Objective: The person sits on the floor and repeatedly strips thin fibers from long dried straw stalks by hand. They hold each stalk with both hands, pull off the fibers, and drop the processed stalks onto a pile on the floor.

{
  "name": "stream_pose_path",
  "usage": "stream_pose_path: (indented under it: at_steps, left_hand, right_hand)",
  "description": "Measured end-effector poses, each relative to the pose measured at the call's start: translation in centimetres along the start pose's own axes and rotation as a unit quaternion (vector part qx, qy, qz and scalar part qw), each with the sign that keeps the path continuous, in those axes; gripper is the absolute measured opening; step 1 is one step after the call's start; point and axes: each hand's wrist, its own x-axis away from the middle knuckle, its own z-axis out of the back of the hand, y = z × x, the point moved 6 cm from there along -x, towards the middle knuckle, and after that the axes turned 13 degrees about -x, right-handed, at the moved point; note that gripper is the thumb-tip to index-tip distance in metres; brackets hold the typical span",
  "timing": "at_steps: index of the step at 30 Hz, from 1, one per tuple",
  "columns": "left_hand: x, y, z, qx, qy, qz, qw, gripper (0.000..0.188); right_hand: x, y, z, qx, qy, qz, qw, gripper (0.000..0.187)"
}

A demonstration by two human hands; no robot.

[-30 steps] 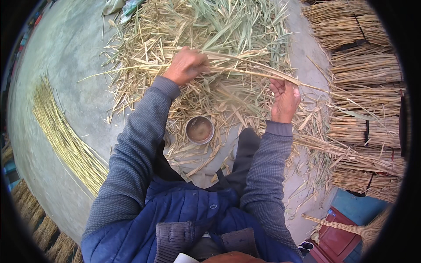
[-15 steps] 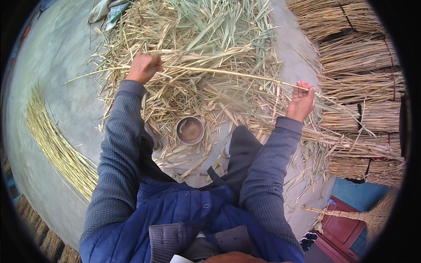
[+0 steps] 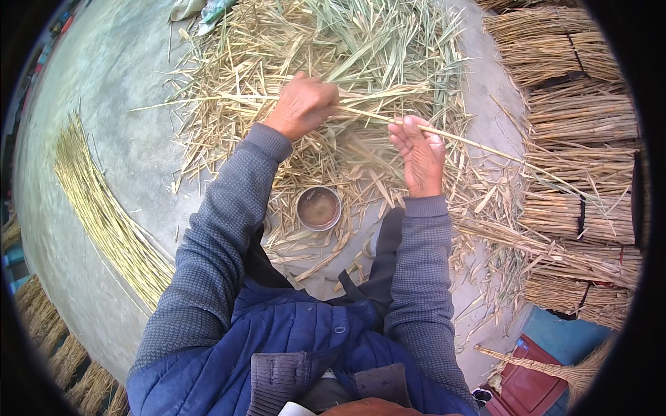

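A long, thin, pale dry stalk (image 3: 485,148) lies across both hands over a heap of stripped leaves and husks (image 3: 395,52). My left hand (image 3: 304,105) is closed in a fist around the stalk, back of the hand upward. To its right, my right hand (image 3: 421,154) pinches the same stalk between thumb and fingers, palm partly turned up. The stalk's thin left end reaches past the heap over the floor. Its other end slopes down to the right, toward the stacked bundles.
A round metal bowl (image 3: 338,210) stands between my feet. Cleaned yellowish stalks (image 3: 114,218) lie on the left floor. Tied stalk bundles (image 3: 579,125) are stacked at right, with loose stalks (image 3: 555,254) beside them. A straw broom (image 3: 531,362) and red panel (image 3: 531,392) sit lower right.
My left hand has moved right along with the stalk, and my right hand has come left and slightly down along it. The hands are now much closer together.
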Motion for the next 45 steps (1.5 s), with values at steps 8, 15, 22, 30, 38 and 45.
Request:
stream_pose_path:
  at_steps: [8,15,22,30,38,45]
  left_hand:
    - [-0.8,2.8,-1.0,0.253,0.006,0.052,0.966,0.017]
    - [0.6,1.5,-2.8,0.398,-0.046,0.184,0.898,0.017]
    - [0.7,-5.8,5.9,0.480,0.167,0.308,0.804,0.011]
    - [0.8,3.3,-2.3,0.234,0.011,0.056,0.970,0.029]
    - [0.0,0.6,1.5,0.445,0.100,0.231,0.859,0.013]
    - [2.5,-8.0,4.4,0.161,0.117,0.236,0.951,0.022]
  right_hand:
    - [1.0,1.4,-2.2,0.039,-0.034,0.029,0.998,0.027]
    - [1.2,1.0,-2.8,0.076,-0.063,0.065,0.993,0.023]
    - [1.3,0.3,-0.9,0.127,-0.045,0.057,0.989,0.024]
    - [1.5,1.1,-3.1,0.106,-0.093,0.059,0.988,0.023]
    - [1.2,1.1,-1.8,0.129,-0.065,0.068,0.987,0.022]
    - [1.2,-0.5,0.2,0.124,-0.022,0.061,0.990,0.022]
